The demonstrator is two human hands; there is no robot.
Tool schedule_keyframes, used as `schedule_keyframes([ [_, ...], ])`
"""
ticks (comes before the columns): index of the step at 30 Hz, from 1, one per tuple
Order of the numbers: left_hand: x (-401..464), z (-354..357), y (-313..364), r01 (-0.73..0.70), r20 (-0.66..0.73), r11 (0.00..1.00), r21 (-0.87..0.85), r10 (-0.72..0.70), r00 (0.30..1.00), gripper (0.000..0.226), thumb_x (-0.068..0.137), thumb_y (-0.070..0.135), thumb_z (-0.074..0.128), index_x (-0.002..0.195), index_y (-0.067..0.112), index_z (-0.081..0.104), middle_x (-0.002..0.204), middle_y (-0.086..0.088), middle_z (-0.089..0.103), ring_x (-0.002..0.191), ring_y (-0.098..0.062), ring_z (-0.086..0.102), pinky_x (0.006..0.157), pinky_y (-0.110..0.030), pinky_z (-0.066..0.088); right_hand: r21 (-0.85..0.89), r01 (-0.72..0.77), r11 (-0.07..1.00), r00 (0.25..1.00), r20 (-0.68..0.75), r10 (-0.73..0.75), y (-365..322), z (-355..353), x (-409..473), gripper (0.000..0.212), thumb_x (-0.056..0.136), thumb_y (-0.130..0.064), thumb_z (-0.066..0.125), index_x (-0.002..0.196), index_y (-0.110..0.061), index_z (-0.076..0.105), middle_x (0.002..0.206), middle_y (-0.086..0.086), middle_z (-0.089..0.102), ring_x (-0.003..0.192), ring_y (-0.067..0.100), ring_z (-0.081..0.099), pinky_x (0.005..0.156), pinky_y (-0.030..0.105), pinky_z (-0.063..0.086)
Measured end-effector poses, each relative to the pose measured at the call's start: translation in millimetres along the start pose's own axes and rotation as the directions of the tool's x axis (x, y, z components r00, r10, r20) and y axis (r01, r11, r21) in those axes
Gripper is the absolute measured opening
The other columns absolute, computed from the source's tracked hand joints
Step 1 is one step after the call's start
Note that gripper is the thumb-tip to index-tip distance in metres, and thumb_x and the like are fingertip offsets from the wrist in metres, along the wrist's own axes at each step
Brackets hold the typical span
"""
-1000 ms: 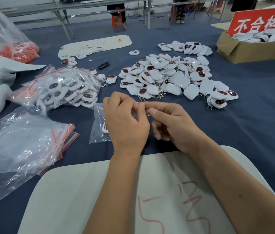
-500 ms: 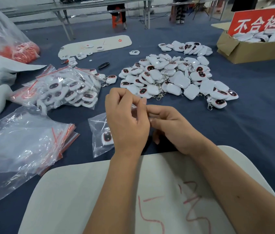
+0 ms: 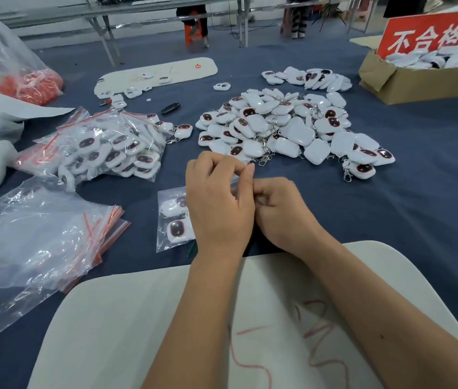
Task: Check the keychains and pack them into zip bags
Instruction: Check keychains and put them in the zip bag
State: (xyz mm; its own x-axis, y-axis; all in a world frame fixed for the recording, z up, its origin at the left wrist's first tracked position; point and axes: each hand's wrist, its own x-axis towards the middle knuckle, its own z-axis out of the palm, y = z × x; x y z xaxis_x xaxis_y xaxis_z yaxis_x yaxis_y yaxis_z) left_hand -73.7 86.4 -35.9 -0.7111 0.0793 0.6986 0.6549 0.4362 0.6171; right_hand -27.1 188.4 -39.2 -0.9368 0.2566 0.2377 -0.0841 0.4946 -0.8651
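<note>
Two hands meet over one small zip bag on the blue counter.

Nearest lies a pale board [image 3: 143,318] with red scrawl, both forearms crossing it. Just beyond its far edge, the left hand [image 3: 218,203] and right hand [image 3: 284,213] touch, their fingers curled and pinching the top edge of the zip bag [image 3: 170,220], which lies on the counter [image 3: 390,220] holding two white keychains. Left of it sits a stack of empty zip bags [image 3: 39,240]. Farther left lies a heap of filled bags [image 3: 104,144]; farther right, a pile of loose keychains [image 3: 284,127]. At the far right stands a cardboard box [image 3: 419,80] with a red sign [image 3: 433,35].
</note>
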Motion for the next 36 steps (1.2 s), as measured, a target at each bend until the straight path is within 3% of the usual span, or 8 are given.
schedule_keyframes([
  [3,-3,5,5,0.033,0.047,0.999,0.02,-0.034,0.998,0.019,0.094,0.023,0.072,0.08,0.011,0.069,0.092,-0.003,0.06,0.091,-0.024,0.049,0.08,-0.026,0.036,-0.131,-0.087,0.987,0.892,-0.451,0.019,2,-13,0,0.032,0.084,0.004,0.053,0.084,-0.014,0.079,0.07,-0.008,0.07,0.064,0.008,0.058,0.064,0.027,0.044],
  [5,-6,9,10,0.028,0.116,0.999,0.035,-0.032,0.993,0.018,0.093,0.026,0.071,0.081,0.012,0.07,0.094,-0.002,0.06,0.093,-0.022,0.049,0.081,-0.025,0.036,-0.323,-0.26,0.91,0.767,-0.641,-0.008,8,-29,2,0.029,0.086,-0.005,0.057,0.1,-0.018,0.078,0.099,-0.001,0.075,0.1,0.024,0.061,0.086,0.034,0.044],
  [8,-11,14,16,-0.004,0.244,0.998,-0.059,0.019,0.969,0.019,0.095,0.022,0.069,0.08,0.011,0.068,0.087,-0.003,0.059,0.079,-0.016,0.05,0.072,-0.023,0.037,-0.495,-0.507,0.705,0.769,-0.63,0.11,21,-51,7,0.049,0.088,-0.019,0.066,0.136,-0.022,0.061,0.155,0.01,0.042,0.143,0.039,0.029,0.108,0.052,0.032],
  [11,-15,19,16,0.013,0.42,0.996,-0.083,0.023,0.907,0.027,0.097,0.02,0.068,0.073,0.01,0.064,0.074,-0.004,0.06,0.073,-0.018,0.051,0.07,-0.034,0.042,-0.546,-0.591,0.594,0.798,-0.506,0.328,28,-57,10,0.058,0.094,-0.027,0.063,0.149,-0.025,0.045,0.172,0.01,0.009,0.154,0.047,0.006,0.121,0.059,0.019],
  [19,-13,19,6,0.098,0.548,0.995,-0.023,-0.07,0.834,0.02,0.093,0.02,0.072,0.075,0.01,0.069,0.078,-0.003,0.065,0.077,-0.021,0.058,0.076,-0.041,0.048,-0.425,-0.332,0.842,0.886,-0.447,0.125,32,-49,11,0.027,0.093,-0.004,0.065,0.117,-0.014,0.071,0.127,0.007,0.057,0.11,0.032,0.058,0.1,0.039,0.044],
  [27,0,9,-7,0.321,0.449,0.945,-0.064,-0.26,0.855,0.014,0.098,0.02,0.065,0.085,0.016,0.069,0.08,0.002,0.069,0.076,-0.014,0.065,0.075,-0.03,0.052,-0.012,0.134,0.991,0.881,-0.457,-0.124,16,-29,8,0.007,0.095,-0.009,0.072,0.093,-0.015,0.076,0.074,-0.008,0.068,0.062,0.009,0.056,0.063,0.013,0.044],
  [30,1,7,-3,0.516,0.469,0.823,-0.236,-0.369,0.803,0.027,0.107,0.026,0.053,0.09,0.011,0.068,0.069,0.0,0.069,0.062,-0.014,0.067,0.064,-0.032,0.057,0.363,0.139,0.922,0.966,-0.254,-0.045,12,-19,6,0.024,0.101,0.001,0.057,0.114,-0.013,0.072,0.08,0.001,0.07,0.057,0.003,0.057,0.057,0.016,0.047],
  [36,5,3,-3,0.637,0.441,0.668,-0.385,-0.473,0.763,0.012,0.099,0.013,0.066,0.1,0.017,0.078,0.085,-0.005,0.077,0.071,-0.015,0.069,0.069,-0.038,0.062,0.319,0.046,0.946,0.996,-0.088,-0.019,13,-10,5,0.066,0.103,0.003,0.053,0.145,-0.047,0.044,0.119,-0.012,0.063,0.063,0.03,0.062,0.063,0.04,0.058],
])
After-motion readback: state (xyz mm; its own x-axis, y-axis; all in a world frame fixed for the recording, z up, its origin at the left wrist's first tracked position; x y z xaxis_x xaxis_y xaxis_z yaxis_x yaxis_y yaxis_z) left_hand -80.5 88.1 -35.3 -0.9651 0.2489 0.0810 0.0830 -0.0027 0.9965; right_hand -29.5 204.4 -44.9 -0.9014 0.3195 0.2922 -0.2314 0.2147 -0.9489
